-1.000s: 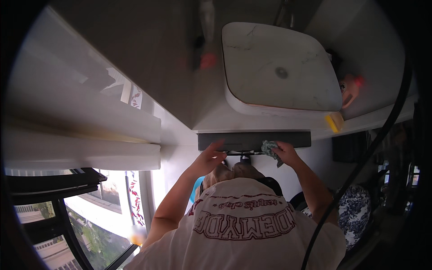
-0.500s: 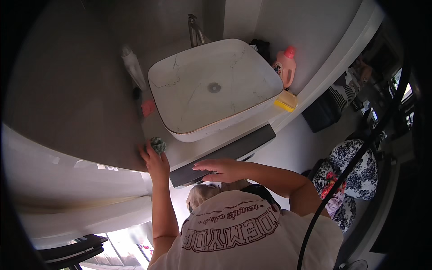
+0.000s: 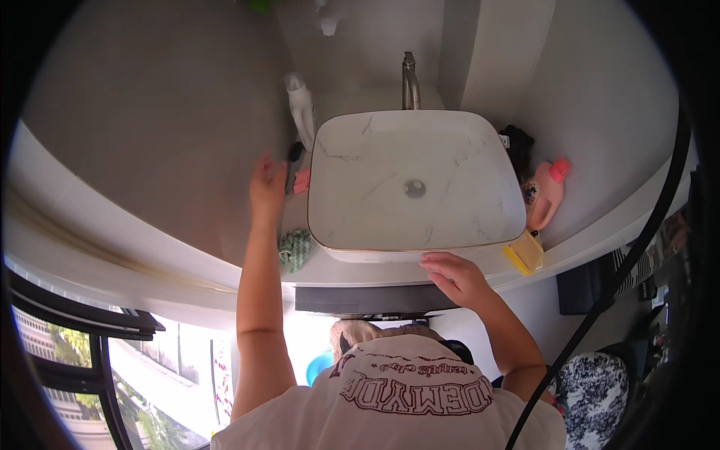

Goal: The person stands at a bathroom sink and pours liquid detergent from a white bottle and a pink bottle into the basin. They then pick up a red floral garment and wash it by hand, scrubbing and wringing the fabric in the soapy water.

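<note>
My left hand (image 3: 268,187) is raised at the left end of the counter, fingers apart and slightly blurred, with nothing seen in it. Closest to it are a slim black-topped object (image 3: 295,151) and a pink cloth or sponge (image 3: 301,181). Below that hand, a crumpled green cloth (image 3: 295,250) lies by the basin's front left corner. My right hand (image 3: 456,279) is held open at the front edge of the white marble-patterned basin (image 3: 360,180). Its fingertips are close to the basin's rim; whether they touch it I cannot tell.
A steel faucet (image 3: 409,82) stands behind the basin. A white bottle (image 3: 301,109) is at the back left. On the right are a pink jug with a red cap (image 3: 547,196), a yellow box (image 3: 524,253) and a black bundle (image 3: 517,146). A dark drawer front (image 3: 367,299) runs below the counter (image 3: 352,273).
My left hand has left the green cloth and moved farther back along the counter. My right hand has shifted right, to the basin's front edge. The view has turned and moved left.
</note>
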Available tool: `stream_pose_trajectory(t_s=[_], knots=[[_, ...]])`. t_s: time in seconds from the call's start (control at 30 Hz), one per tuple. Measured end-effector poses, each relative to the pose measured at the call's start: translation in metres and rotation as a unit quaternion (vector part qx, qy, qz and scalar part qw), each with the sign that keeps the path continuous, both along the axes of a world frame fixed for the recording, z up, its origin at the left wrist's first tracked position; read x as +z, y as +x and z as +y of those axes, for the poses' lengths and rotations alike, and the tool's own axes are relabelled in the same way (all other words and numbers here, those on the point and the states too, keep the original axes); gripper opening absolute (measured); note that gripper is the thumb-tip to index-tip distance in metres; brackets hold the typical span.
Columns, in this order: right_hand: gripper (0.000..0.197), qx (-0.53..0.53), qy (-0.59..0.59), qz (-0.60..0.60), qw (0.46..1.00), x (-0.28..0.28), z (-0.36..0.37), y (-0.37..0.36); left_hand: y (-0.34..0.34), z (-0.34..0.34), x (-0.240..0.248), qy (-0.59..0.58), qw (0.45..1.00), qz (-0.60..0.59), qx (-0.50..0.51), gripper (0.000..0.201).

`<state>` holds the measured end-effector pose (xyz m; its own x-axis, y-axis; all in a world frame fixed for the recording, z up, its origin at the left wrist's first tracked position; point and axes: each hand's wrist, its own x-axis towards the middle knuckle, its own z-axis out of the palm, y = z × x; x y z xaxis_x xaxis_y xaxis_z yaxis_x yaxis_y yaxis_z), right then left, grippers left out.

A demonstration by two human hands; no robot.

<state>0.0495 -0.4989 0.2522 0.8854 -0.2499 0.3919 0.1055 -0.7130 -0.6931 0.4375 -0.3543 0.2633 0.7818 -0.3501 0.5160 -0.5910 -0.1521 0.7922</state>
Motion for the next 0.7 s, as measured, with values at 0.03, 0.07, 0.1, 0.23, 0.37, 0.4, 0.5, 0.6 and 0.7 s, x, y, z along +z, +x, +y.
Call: stream_pose_trajectory(t_s=[0.03, 0.07, 0.1, 0.23, 0.37, 0.4, 0.5, 0.6, 0.7], knots=[[0.021, -0.015, -0.049, -0.035, 0.998, 0.000, -0.013, -0.001, 0.020, -0.013, -0.012, 0.001, 1.000, 0.024, 0.002, 0.048], [0.019, -0.033, -0.057, -0.027, 0.997, 0.003, -0.025, -0.003, 0.040, -0.025, -0.025, 0.001, 0.999, 0.048, 0.002, 0.050], [0.019, -0.037, -0.082, -0.037, 0.995, 0.001, -0.037, -0.003, 0.052, -0.039, -0.036, 0.002, 0.997, 0.073, -0.002, 0.052], [0.018, -0.038, -0.165, -0.044, 0.985, -0.013, -0.074, 0.006, 0.072, -0.066, -0.053, 0.061, 0.996, 0.037, 0.051, 0.062], [0.021, -0.049, -0.176, -0.043, 0.982, -0.014, -0.083, 0.016, 0.085, -0.087, -0.058, 0.141, 0.983, 0.063, 0.095, 0.069], [0.022, -0.049, -0.178, -0.033, 0.982, -0.014, -0.083, 0.017, 0.090, -0.096, -0.059, 0.149, 0.982, 0.067, 0.097, 0.071], [0.024, -0.031, -0.183, -0.024, 0.982, -0.010, -0.079, 0.023, 0.148, -0.099, -0.075, 0.298, 0.938, -0.035, 0.173, 0.073], [0.028, -0.047, -0.195, -0.005, 0.980, -0.011, -0.081, 0.023, 0.156, -0.138, -0.081, 0.217, 0.961, 0.065, 0.160, 0.070], [0.029, -0.073, -0.161, 0.034, 0.984, -0.013, -0.085, 0.019, 0.149, -0.180, -0.070, 0.166, 0.955, 0.234, 0.074, 0.063]])
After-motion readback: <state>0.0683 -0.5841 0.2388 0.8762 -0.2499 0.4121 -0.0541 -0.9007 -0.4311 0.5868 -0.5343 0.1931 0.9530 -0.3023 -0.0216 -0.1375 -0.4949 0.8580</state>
